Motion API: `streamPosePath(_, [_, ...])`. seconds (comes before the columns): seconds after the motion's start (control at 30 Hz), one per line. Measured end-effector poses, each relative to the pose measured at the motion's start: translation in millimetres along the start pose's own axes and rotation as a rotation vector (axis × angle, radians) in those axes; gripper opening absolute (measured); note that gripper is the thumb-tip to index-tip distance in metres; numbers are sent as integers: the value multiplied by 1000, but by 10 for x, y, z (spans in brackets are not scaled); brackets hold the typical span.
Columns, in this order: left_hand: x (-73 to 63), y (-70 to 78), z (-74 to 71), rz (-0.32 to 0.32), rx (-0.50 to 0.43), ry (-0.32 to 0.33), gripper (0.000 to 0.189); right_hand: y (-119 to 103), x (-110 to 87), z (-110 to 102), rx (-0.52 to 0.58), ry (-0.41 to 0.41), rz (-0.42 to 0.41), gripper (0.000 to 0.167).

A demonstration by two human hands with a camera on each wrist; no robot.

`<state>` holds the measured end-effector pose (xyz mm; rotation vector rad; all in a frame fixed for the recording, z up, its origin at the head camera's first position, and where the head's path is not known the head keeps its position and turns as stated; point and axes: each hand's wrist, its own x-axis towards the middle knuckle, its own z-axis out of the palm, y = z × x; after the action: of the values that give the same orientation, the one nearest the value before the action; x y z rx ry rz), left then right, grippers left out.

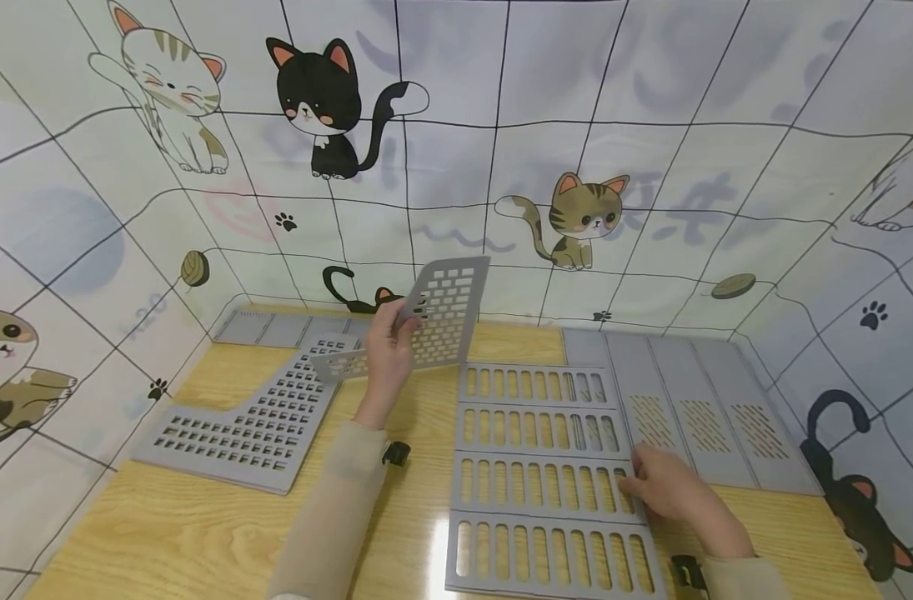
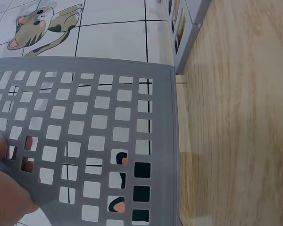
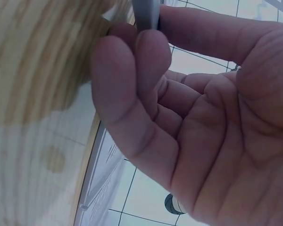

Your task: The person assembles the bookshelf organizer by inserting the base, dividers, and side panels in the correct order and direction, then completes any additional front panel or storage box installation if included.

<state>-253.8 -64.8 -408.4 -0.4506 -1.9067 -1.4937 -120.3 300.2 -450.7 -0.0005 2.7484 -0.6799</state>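
My left hand grips a thin grey L-shaped panel punched with rows of small rectangular holes. The panel is raised and tilted over the table, and its lower left arm overlaps a flat stack of similar L-shaped panels. In the left wrist view, thumb and fingertips show at the edge of the raised panel. My right hand pinches the right edge of a grey slotted panel lying in front of me. The right wrist view shows thumb and fingertips around a thin grey edge.
Grey panels with diagonal slits lie at the right, beside the slotted ones. A grey strip panel lies along the back left. The wooden table is enclosed by cat-printed cloth walls.
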Motion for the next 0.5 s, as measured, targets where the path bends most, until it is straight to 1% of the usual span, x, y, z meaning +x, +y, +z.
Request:
streamPosePath(0.13, [22, -12, 22, 4, 9, -2, 21, -11, 21, -12, -18, -8, 10, 20])
streamPosePath(0.3, [43, -53, 27, 2, 3, -25, 25, -17, 56, -60, -53, -27, 23, 23])
streamPosePath(0.4, [54, -172, 36, -19, 15, -26, 26, -6, 81, -100, -77, -30, -3, 25])
streamPosePath(0.5, [71, -324, 39, -44, 12, -19, 27, 2, 123, -152, -55, -36, -24, 22])
